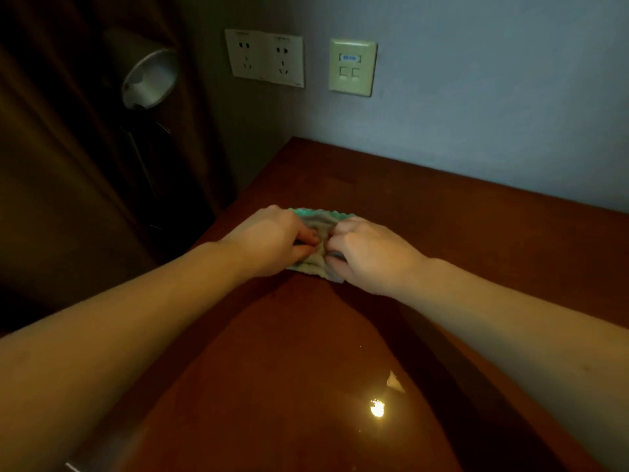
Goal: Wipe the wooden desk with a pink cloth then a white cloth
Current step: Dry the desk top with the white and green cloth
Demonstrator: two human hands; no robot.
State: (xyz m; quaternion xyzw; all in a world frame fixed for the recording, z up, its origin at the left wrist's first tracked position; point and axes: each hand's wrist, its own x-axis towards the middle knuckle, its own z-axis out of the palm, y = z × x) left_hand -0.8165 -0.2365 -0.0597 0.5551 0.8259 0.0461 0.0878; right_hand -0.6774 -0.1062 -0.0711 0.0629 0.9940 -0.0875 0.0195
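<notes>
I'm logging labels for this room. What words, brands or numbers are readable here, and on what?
None can be read.
On the data wall plate, a blue label: blurred, unreadable.
On the double power socket, tiny marks along the top: too small to read.
On the cloth and desk: no text seen.

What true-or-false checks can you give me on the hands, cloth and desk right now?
1. The left hand and the right hand both grip the cloth. True.
2. The cloth is held up off the desk. False: it lies on the desk.
3. The cloth has a green scalloped edge. True.
4. A plug sits in the wall sockets. False: no plug is in them.
5. The lamp is right of the hands. False: it is on their left, beside the desk.
</notes>
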